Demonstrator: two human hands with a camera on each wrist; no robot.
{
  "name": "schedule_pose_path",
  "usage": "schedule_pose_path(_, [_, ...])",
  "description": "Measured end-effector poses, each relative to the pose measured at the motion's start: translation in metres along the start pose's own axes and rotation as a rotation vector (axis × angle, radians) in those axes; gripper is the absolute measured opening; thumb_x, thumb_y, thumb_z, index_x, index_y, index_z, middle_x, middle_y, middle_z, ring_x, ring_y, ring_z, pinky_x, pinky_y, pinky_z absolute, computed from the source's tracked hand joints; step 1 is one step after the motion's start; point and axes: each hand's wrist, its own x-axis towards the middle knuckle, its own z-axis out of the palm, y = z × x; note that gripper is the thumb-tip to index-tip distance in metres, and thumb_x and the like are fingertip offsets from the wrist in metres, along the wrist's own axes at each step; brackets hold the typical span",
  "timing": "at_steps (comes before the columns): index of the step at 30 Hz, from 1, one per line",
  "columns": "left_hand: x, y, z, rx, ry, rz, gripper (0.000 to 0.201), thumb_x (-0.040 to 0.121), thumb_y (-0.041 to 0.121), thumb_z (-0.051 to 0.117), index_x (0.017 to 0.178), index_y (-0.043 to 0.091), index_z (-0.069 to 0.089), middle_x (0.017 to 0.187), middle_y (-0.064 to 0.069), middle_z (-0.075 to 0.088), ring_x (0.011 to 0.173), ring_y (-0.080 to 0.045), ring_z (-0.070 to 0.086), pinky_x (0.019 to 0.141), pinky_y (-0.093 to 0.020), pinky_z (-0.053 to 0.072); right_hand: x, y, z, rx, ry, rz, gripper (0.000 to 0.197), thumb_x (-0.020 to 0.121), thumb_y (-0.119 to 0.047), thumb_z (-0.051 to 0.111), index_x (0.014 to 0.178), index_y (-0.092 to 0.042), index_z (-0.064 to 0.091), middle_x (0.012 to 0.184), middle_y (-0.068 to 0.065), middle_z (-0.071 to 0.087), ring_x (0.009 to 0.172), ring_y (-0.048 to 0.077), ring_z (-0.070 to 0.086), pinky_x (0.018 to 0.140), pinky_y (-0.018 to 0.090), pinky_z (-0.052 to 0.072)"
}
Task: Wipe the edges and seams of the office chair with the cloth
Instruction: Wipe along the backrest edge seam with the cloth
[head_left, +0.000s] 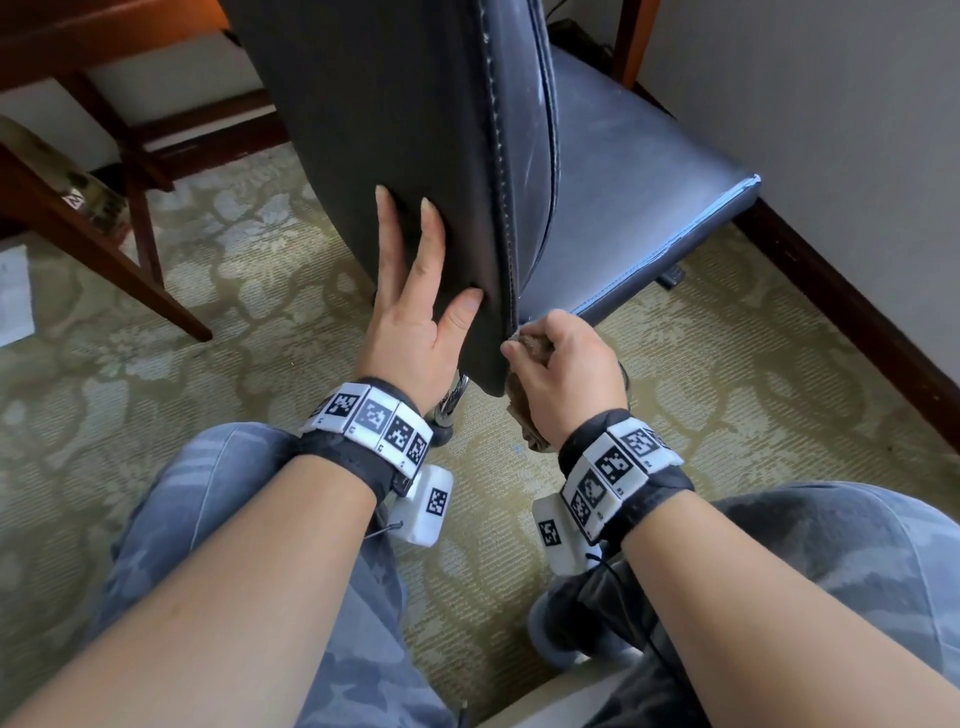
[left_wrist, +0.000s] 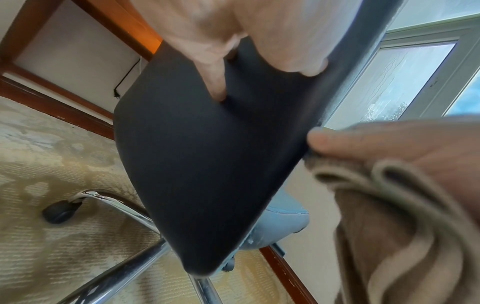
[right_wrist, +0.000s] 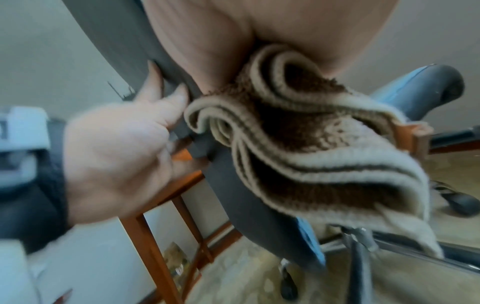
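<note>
The office chair's dark backrest stands in front of me, its stitched seam running down the right edge, with the blue seat beyond. My left hand lies flat with straight fingers on the back panel. My right hand grips a bunched brown cloth and holds it against the lower right edge of the backrest. The cloth hangs in folds below the palm, and it shows in the left wrist view as the cloth beside the panel's edge.
Wooden desk legs stand at the left on patterned carpet. A wall with dark baseboard runs close on the right. The chrome chair base and a caster sit below. My knees are near the chair.
</note>
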Motion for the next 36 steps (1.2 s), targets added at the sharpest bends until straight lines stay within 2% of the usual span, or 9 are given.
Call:
schedule_pose_path(3, [0.000, 0.002, 0.000, 0.032, 0.006, 0.005, 0.086, 0.099, 0.019, 0.065, 0.161, 0.031, 0.007, 0.173, -0.021, -0.007, 0.151, 0.014, -0.010, 0.122, -0.009, 0.010, -0.003, -0.010, -0.009, 0.021, 0.096, -0.084, 0.014, 0.093, -0.035, 0.070, 0.096, -0.023, 0.064, 0.097, -0.005, 0.063, 0.088, 0.014, 0.062, 0.079, 0.034, 0.054])
schedule_pose_path(10, [-0.001, 0.004, 0.001, 0.027, 0.015, -0.005, 0.085, 0.099, 0.017, 0.063, 0.164, 0.023, 0.009, 0.172, -0.024, -0.005, 0.152, 0.010, -0.008, 0.122, -0.010, 0.009, -0.002, 0.009, 0.016, 0.066, 0.042, 0.018, 0.016, 0.094, -0.044, 0.066, 0.093, -0.033, 0.055, 0.090, -0.010, 0.062, 0.075, 0.020, 0.069, 0.065, 0.043, 0.061])
schedule_pose_path(16, [0.000, 0.005, -0.003, 0.006, -0.001, -0.043, 0.086, 0.100, 0.020, 0.063, 0.165, 0.027, 0.006, 0.174, -0.018, -0.007, 0.150, 0.015, -0.009, 0.123, -0.011, 0.012, 0.003, 0.031, 0.020, -0.093, -0.147, 0.094, 0.015, 0.097, -0.038, 0.066, 0.098, -0.025, 0.059, 0.087, -0.011, 0.061, 0.066, 0.005, 0.059, 0.050, 0.016, 0.046])
schedule_pose_path(21, [-0.006, 0.010, -0.010, -0.005, -0.056, -0.206, 0.086, 0.102, 0.032, 0.061, 0.165, 0.040, 0.004, 0.176, -0.004, 0.001, 0.154, 0.004, 0.004, 0.115, -0.001, 0.014, 0.006, 0.052, 0.015, 0.261, -0.112, 0.358, 0.021, 0.091, -0.043, 0.070, 0.088, -0.023, 0.064, 0.074, -0.004, 0.074, 0.069, 0.017, 0.073, 0.071, 0.038, 0.061])
schedule_pose_path(25, [-0.005, 0.013, -0.008, -0.407, -0.021, -0.466, 0.073, 0.100, 0.050, 0.055, 0.158, 0.061, 0.014, 0.161, 0.025, 0.038, 0.140, -0.004, 0.050, 0.111, -0.048, 0.050, 0.004, 0.054, 0.004, 0.327, 0.016, 0.419, 0.018, 0.089, -0.037, 0.072, 0.085, -0.020, 0.069, 0.078, -0.002, 0.074, 0.076, 0.018, 0.072, 0.080, 0.039, 0.060])
schedule_pose_path(28, [-0.003, 0.022, -0.006, -0.648, 0.024, -0.638, 0.069, 0.100, 0.053, 0.059, 0.155, 0.065, 0.020, 0.135, 0.047, 0.047, 0.132, -0.005, 0.056, 0.097, -0.056, 0.059, -0.003, 0.032, -0.002, 0.437, 0.011, 0.295, 0.013, 0.087, -0.034, 0.074, 0.089, -0.021, 0.070, 0.077, 0.003, 0.076, 0.073, 0.021, 0.076, 0.074, 0.041, 0.063])
schedule_pose_path(30, [-0.001, 0.027, -0.003, -0.714, 0.045, -0.705, 0.069, 0.102, 0.054, 0.058, 0.156, 0.064, 0.017, 0.123, 0.053, 0.050, 0.129, -0.007, 0.057, 0.092, -0.054, 0.061, -0.008, 0.017, -0.006, 0.408, -0.033, 0.183, 0.011, 0.091, -0.031, 0.073, 0.090, -0.021, 0.068, 0.072, -0.002, 0.074, 0.064, 0.004, 0.071, 0.063, 0.022, 0.058])
schedule_pose_path(33, [0.001, 0.028, 0.005, -0.789, 0.054, -0.807, 0.071, 0.102, 0.057, 0.055, 0.157, 0.064, 0.011, 0.139, 0.028, 0.048, 0.128, -0.013, 0.057, 0.088, -0.053, 0.062, -0.011, 0.014, 0.002, 0.258, -0.072, 0.118, 0.010, 0.095, -0.030, 0.069, 0.094, -0.021, 0.064, 0.070, -0.012, 0.067, 0.057, -0.006, 0.063, 0.050, 0.009, 0.045])
schedule_pose_path(36, [0.001, 0.029, 0.006, -0.836, 0.016, -0.867, 0.084, 0.089, 0.072, 0.062, 0.155, 0.068, 0.010, 0.156, 0.016, 0.037, 0.134, -0.022, 0.054, 0.091, -0.061, 0.059, -0.009, 0.026, 0.020, 0.113, -0.067, 0.112, 0.012, 0.094, -0.038, 0.067, 0.094, -0.028, 0.059, 0.084, -0.008, 0.068, 0.075, 0.010, 0.068, 0.069, 0.031, 0.058])
